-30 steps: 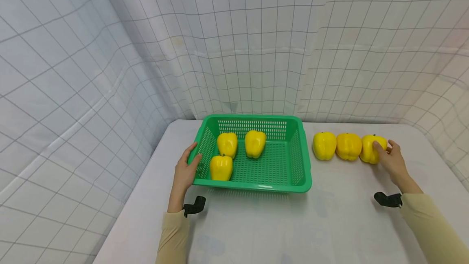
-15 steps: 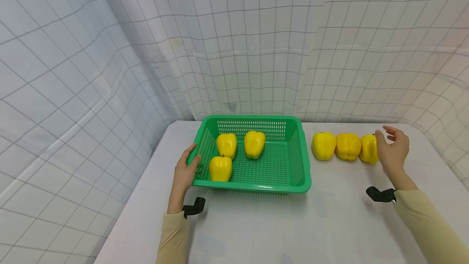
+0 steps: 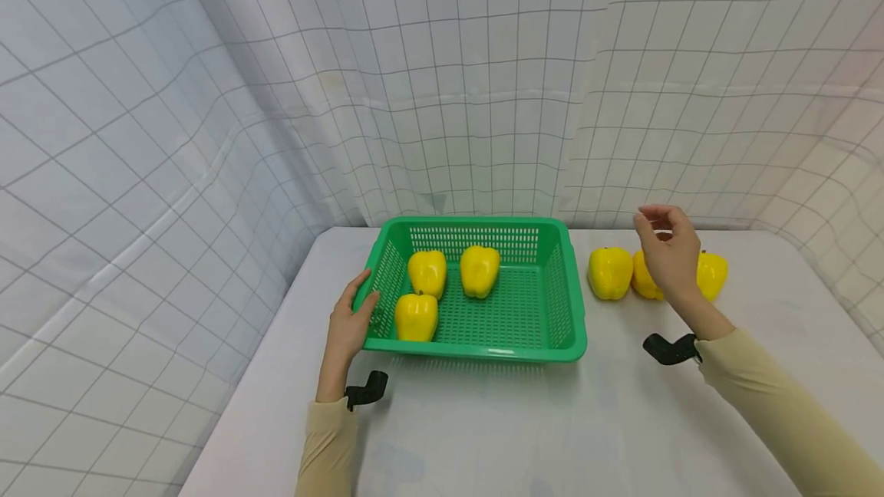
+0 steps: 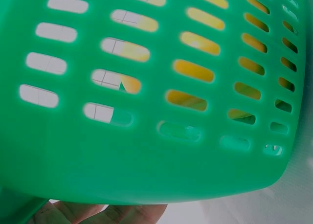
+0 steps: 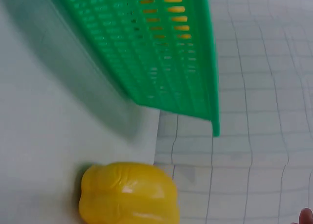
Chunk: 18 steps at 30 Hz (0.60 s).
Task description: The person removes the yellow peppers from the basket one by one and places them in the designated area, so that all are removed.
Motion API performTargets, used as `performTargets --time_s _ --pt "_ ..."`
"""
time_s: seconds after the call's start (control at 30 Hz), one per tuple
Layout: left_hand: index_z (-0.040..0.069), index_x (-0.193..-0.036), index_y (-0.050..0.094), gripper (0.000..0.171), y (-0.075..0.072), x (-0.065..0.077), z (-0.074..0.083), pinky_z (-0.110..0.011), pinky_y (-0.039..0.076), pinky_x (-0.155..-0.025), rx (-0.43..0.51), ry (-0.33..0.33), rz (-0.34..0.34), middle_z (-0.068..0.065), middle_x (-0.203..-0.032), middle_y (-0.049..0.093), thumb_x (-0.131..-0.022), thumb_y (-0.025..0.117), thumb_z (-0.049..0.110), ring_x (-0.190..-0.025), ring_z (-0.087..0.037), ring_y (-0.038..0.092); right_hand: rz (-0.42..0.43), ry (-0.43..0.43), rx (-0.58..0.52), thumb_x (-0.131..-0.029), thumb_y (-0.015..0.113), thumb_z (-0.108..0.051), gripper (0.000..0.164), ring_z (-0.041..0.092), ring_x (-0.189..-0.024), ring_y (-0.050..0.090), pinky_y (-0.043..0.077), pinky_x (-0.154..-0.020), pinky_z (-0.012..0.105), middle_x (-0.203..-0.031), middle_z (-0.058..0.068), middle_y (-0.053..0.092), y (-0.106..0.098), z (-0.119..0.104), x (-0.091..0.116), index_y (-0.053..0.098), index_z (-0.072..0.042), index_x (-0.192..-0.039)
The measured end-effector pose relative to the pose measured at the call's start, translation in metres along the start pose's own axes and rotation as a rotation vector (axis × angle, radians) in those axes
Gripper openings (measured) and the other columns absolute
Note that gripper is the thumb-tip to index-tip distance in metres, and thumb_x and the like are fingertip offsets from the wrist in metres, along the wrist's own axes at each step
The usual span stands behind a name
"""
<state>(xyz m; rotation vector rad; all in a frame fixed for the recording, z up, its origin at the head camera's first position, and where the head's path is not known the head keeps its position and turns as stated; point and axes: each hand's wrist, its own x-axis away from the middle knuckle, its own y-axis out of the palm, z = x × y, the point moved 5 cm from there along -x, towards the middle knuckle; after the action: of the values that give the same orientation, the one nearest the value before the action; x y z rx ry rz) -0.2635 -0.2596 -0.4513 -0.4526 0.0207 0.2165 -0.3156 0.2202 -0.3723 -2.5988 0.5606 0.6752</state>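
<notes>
- I see the left hand at the nine o'clock side of the green basket, gripping its rim with the thumb over the edge and fingers along the outer wall.
- The right hand is raised in front of the row at three o'clock, fingers curved, thumb well apart from them; I see nothing in it.
- Inside the basket I count three yellow peppers: the back-left pepper toward ten o'clock, the front-left pepper toward eight, the back-middle pepper at twelve.
- Outside, at three o'clock, the near pepper sits closest to the basket, then the middle pepper, then the far pepper.
- That right hand blocks my sight of part of the middle and far ones (I can't tell whether those two touch).
- The basket's right wall stands between the row and the basket floor.
- A gridded white curtain closes off twelve o'clock, behind the white table.
- Each wrist bears a black device, the left one near the basket's seven o'clock corner.
</notes>
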Motion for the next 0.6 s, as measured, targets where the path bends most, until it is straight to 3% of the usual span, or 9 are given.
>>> performTargets --time_s 0.17,0.33,0.6 --pt "0.024 -0.146 0.039 0.049 -0.001 0.000 -0.001 -0.054 0.038 -0.091 0.002 -0.001 0.003 -0.011 -0.148 0.035 -0.099 0.050 0.031 -0.120 -0.033 0.043 -0.127 -0.071 -0.048 -0.095 0.059 -0.019 0.026 0.009 -0.087 0.048 0.036 -0.078 0.023 -0.097 0.006 0.059 0.029 -0.026 0.003 0.061 0.005 -0.106" --pt "0.024 -0.146 0.039 0.049 -0.001 -0.001 -0.001 -0.054 0.038 -0.090 0.006 -0.005 0.004 -0.011 -0.148 0.035 -0.099 0.051 0.030 -0.120 -0.033 0.043 -0.269 -0.141 -0.030 -0.095 0.060 -0.018 0.020 0.015 -0.085 0.052 0.039 -0.076 0.027 -0.094 0.010 0.061 0.058 -0.048 0.006 0.063 0.002 -0.100" --pt "0.020 -0.146 0.040 0.049 0.000 -0.002 -0.001 -0.055 0.037 -0.091 0.012 0.010 0.009 -0.013 -0.147 0.035 -0.098 0.051 0.028 -0.120 -0.034 0.043 -0.508 -0.093 -0.003 -0.094 0.061 -0.025 0.022 0.021 -0.084 0.056 0.043 -0.071 0.033 -0.093 0.008 0.064 0.096 -0.066 0.011 0.065 -0.004 -0.100"
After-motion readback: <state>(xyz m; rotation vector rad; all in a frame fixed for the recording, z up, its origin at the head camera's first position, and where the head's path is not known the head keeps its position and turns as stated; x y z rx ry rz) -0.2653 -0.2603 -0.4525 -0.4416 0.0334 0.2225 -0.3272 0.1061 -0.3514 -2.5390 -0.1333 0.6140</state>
